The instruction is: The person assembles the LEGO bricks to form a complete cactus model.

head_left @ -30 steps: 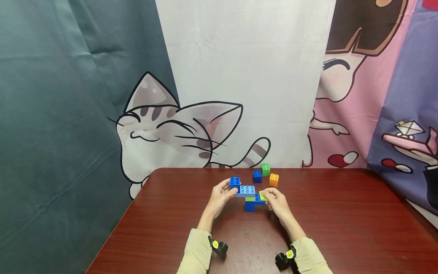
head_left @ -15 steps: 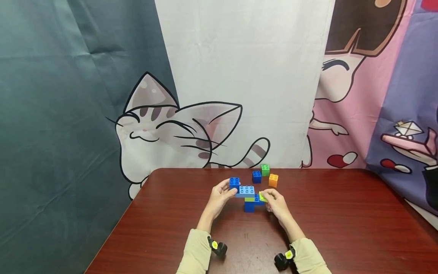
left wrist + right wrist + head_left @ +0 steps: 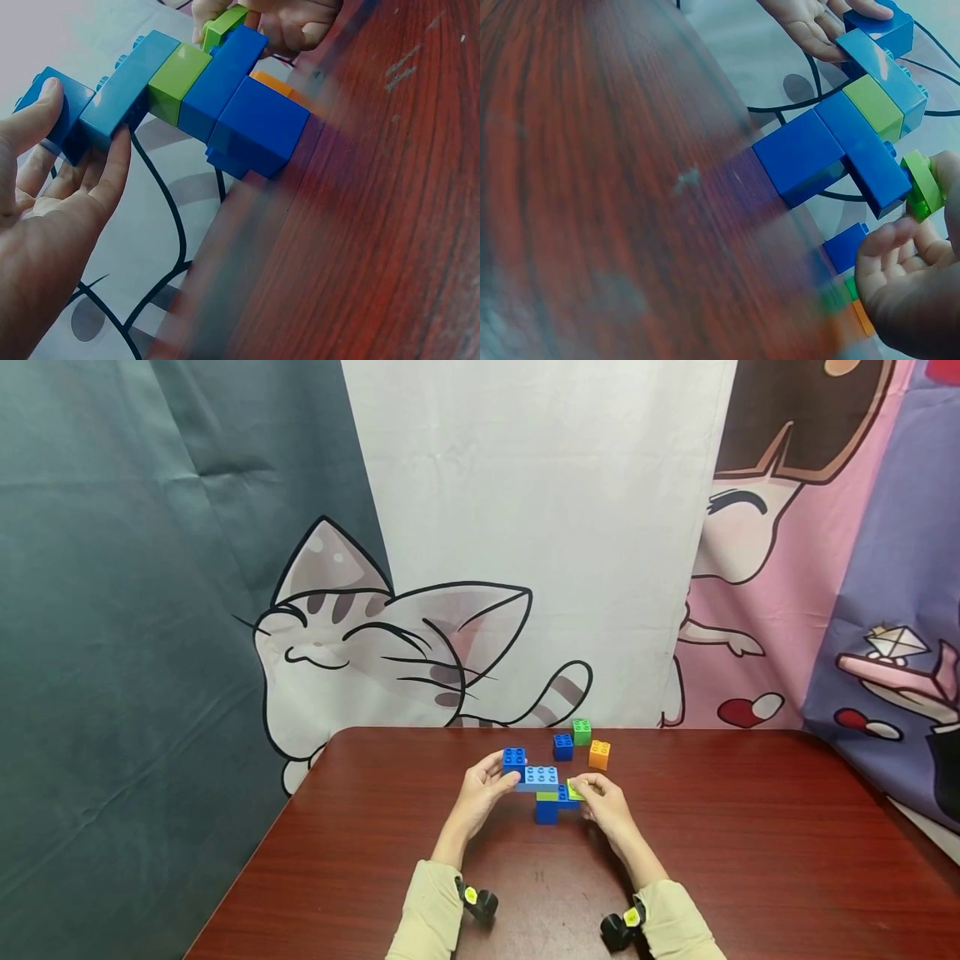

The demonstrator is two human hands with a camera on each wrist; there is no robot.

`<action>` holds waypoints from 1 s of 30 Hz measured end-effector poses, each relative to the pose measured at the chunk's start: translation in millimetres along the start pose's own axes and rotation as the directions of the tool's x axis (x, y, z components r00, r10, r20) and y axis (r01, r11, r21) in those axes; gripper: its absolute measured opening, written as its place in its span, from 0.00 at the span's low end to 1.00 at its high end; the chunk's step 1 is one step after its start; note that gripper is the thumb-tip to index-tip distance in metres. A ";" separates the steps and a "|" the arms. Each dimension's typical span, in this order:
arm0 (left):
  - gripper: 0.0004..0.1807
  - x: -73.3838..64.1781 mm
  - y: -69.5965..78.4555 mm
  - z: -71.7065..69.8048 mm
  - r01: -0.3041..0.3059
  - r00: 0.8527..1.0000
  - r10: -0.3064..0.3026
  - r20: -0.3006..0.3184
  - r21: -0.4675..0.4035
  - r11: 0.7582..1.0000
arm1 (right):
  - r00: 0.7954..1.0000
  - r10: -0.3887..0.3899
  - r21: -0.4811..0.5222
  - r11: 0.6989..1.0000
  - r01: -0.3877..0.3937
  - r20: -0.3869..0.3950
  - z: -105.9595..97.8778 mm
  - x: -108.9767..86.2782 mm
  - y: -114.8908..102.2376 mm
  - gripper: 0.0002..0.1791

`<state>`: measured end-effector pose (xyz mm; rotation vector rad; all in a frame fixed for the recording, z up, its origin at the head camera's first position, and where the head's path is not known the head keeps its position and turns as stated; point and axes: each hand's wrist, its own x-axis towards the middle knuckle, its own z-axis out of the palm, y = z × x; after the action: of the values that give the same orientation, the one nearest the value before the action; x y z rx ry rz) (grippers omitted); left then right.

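Note:
My left hand grips the upper left end of a stepped toy-brick build, with the thumb on its dark blue top brick and fingers under the light blue brick. Below that come a lime green brick, a long dark blue brick and a lowest blue brick. At the right end of the long brick, my right hand pinches a second lime green brick. It sits tilted against the studs there, partly covered by the fingers.
Beyond the build, a blue brick, a green brick and an orange brick stand near the back edge of the brown wooden table. A printed cloth hangs behind the table.

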<state>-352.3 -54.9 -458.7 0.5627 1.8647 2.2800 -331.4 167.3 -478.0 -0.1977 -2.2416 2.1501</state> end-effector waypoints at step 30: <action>0.28 -1.9 2.3 0.9 0.000 1.000 0.000 -0.007 0.028 1.000 | 1.000 0.017 0.022 1.000 -0.017 0.020 0.7 3.8 4.5 0.22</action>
<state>-350.0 -55.3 -456.7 0.5594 1.9032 2.2624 -334.9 167.3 -482.8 -0.1970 -2.2330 2.1944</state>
